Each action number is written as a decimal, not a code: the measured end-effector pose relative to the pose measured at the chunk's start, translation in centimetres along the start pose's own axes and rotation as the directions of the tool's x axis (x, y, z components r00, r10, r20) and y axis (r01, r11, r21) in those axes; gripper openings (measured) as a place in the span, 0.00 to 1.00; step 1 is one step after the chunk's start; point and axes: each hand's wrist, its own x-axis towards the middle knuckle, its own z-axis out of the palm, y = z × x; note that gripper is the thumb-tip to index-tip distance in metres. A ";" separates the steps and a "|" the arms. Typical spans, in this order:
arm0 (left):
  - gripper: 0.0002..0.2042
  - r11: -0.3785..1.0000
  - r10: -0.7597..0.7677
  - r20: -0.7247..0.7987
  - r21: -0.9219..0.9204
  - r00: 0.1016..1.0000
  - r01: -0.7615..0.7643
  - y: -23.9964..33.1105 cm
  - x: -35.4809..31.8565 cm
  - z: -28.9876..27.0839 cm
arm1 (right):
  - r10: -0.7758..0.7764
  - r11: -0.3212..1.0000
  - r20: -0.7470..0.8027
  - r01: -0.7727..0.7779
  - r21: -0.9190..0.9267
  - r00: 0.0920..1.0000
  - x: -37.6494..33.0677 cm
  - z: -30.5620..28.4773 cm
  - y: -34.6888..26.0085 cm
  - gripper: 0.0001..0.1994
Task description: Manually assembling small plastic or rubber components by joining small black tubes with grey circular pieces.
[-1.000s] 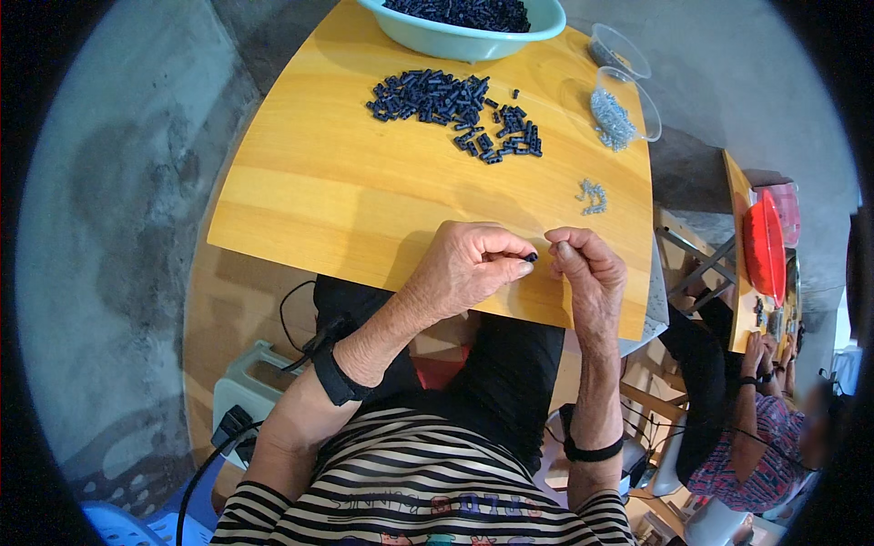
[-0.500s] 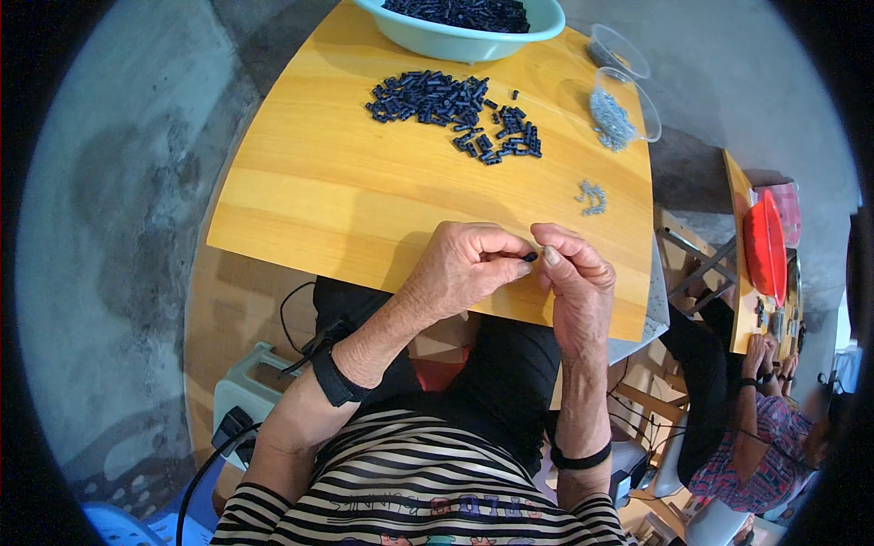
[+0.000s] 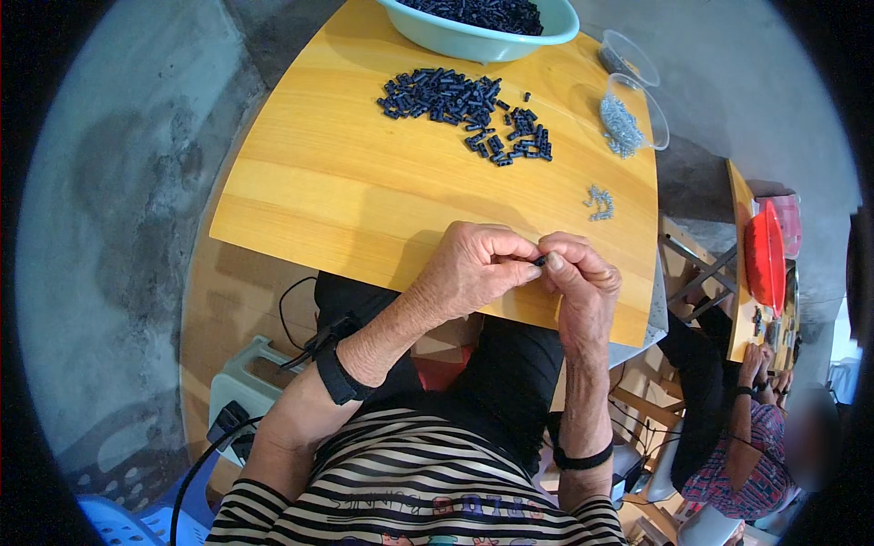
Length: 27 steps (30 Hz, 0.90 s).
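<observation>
My left hand (image 3: pixel 475 262) pinches a small black plastic part (image 3: pixel 540 261) between thumb and forefinger, above the table's near edge. My right hand (image 3: pixel 587 278) is closed in a pinch at the right end of that part. Whatever its fingertips hold is hidden or too small to name. Beyond my hands lies a loose pile of black plastic parts (image 3: pixel 446 96), with a smaller group (image 3: pixel 510 141) at its right. A few small silvery pieces (image 3: pixel 601 203) are scattered on the table beyond my right hand.
A pale green basin (image 3: pixel 482 47) full of black parts stands at the table's (image 3: pixel 319 182) far side. Two clear tubs sit at the far right, the nearer tub (image 3: pixel 657 123) holding silvery pieces. Another person (image 3: pixel 742 446) works at a table with a red basin (image 3: pixel 767 259).
My right fingertips have closed in on the black part, shutting the small gap between my hands. The whole view has shifted slightly, with the table's things a little further right.
</observation>
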 end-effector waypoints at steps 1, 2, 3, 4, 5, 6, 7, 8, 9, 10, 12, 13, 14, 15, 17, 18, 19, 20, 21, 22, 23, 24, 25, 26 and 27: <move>0.06 1.000 0.002 0.001 0.014 1.000 -0.002 0.1 0.0 0.0 | -0.072 0.986 0.022 0.075 -0.147 0.997 0.0 -0.1 -0.1 0.07; 0.06 1.000 0.005 0.002 0.028 1.000 -0.005 0.1 0.0 0.0 | -0.072 0.986 0.022 0.075 -0.148 0.997 0.0 -0.1 -0.4 0.07; 0.06 1.000 0.004 0.003 0.027 1.000 -0.004 0.1 0.0 0.0 | -0.175 0.939 0.073 0.189 -0.288 0.982 0.0 0.0 -0.8 0.07; 0.06 0.999 0.018 0.007 0.042 1.000 -0.019 0.1 0.0 -0.1 | -0.267 0.859 0.139 0.301 -0.415 0.954 0.0 0.1 -1.1 0.07; 0.06 0.998 0.032 0.012 0.056 0.999 -0.033 0.1 0.0 -0.1 | -0.267 0.859 0.139 0.301 -0.415 0.954 0.0 0.2 -1.5 0.07; 0.06 0.998 0.032 0.012 0.056 0.999 -0.033 0.1 0.0 -0.1 | -0.309 0.796 0.167 0.351 -0.493 0.936 -0.1 0.3 -1.8 0.07; 0.06 0.997 0.035 0.009 0.064 0.999 -0.036 0.0 0.0 -0.1 | -0.348 0.724 0.199 0.397 -0.564 0.916 -0.1 0.3 -1.9 0.07; 0.06 0.997 0.038 0.007 0.072 0.999 -0.038 -0.1 0.0 -0.1 | -0.347 0.724 0.199 0.397 -0.564 0.917 -0.2 0.3 -1.9 0.07; 0.06 0.997 0.037 0.007 0.072 0.999 -0.038 0.0 0.0 0.0 | -0.379 0.655 0.220 0.429 -0.622 0.899 -0.3 0.3 -1.9 0.08; 0.05 0.998 0.019 0.004 0.055 1.000 -0.019 0.2 0.0 0.0 | -0.408 0.579 0.246 0.458 -0.675 0.879 -0.3 0.3 -1.9 0.08; 0.05 0.999 -0.001 -0.001 0.037 1.000 0.001 0.2 0.0 0.0 | -0.433 0.548 0.270 0.489 -0.679 0.860 -0.5 0.3 -1.7 0.09; 0.05 0.998 0.026 -0.004 0.049 1.000 -0.025 0.2 0.1 -0.1 | -0.457 0.516 0.293 0.519 -0.681 0.840 -0.6 0.4 -1.6 0.10; 0.05 0.997 0.052 -0.007 0.060 0.999 -0.051 0.2 0.1 -0.1 | -0.457 0.516 0.293 0.519 -0.681 0.840 -0.9 0.5 -1.5 0.10; 0.05 0.997 0.051 -0.007 0.060 0.999 -0.051 0.1 0.1 -0.1 | -0.450 0.526 0.289 0.512 -0.679 0.845 -1.2 0.6 -1.4 0.11; 0.05 0.997 0.051 -0.007 0.060 0.999 -0.051 -0.1 0.1 -0.1 | -0.443 0.535 0.284 0.504 -0.678 0.851 -1.3 0.4 -1.1 0.12; 0.05 0.997 0.051 -0.007 0.060 0.999 -0.050 -0.1 0.1 -0.1 | -0.420 0.573 0.281 0.492 -0.656 0.863 -1.3 0.0 -0.7 0.14; 0.05 0.999 0.025 -0.015 0.040 1.000 -0.025 0.0 0.1 -0.2 | -0.396 0.609 0.279 0.478 -0.633 0.875 -1.2 -0.3 -0.4 0.15; 0.05 1.000 -0.001 -0.022 0.020 1.000 0.001 0.1 0.1 -0.2 | -0.396 0.610 0.280 0.479 -0.632 0.874 -1.5 -0.2 -0.3 0.15; 0.05 1.000 0.000 -0.023 0.021 1.000 0.001 0.1 0.1 -0.2 | -0.276 0.829 0.141 0.310 -0.465 0.951 -2.0 -0.1 -0.1 0.16; 0.05 1.000 -0.014 -0.026 0.025 1.000 0.015 0.1 0.1 -0.1 | -0.113 0.962 0.035 0.119 -0.245 0.993 -2.3 0.1 0.0 0.17; 0.05 0.999 -0.028 -0.029 0.029 0.999 0.029 0.2 0.1 -0.1 | -0.106 0.977 -0.011 0.102 -0.186 0.994 -2.4 0.6 -0.4 0.17; 0.05 0.999 -0.027 -0.028 0.028 0.999 0.027 0.3 0.2 -0.1 | -0.107 0.977 -0.012 0.103 -0.187 0.994 -2.4 0.6 -0.3 0.17; 0.06 0.999 -0.041 -0.022 0.012 0.999 0.042 0.3 0.1 -0.1 | -0.136 0.960 -0.031 0.124 -0.249 0.990 -2.4 0.4 -0.1 0.15; 0.06 0.998 -0.056 -0.015 -0.005 0.998 0.056 0.4 0.1 -0.1 | -0.167 0.940 -0.048 0.144 -0.310 0.985 -2.3 0.3 0.0 0.13; 0.06 0.998 -0.055 -0.015 -0.004 0.998 0.055 0.3 0.1 -0.1 | -0.167 0.940 -0.048 0.144 -0.310 0.985 -2.3 0.2 -0.1 0.13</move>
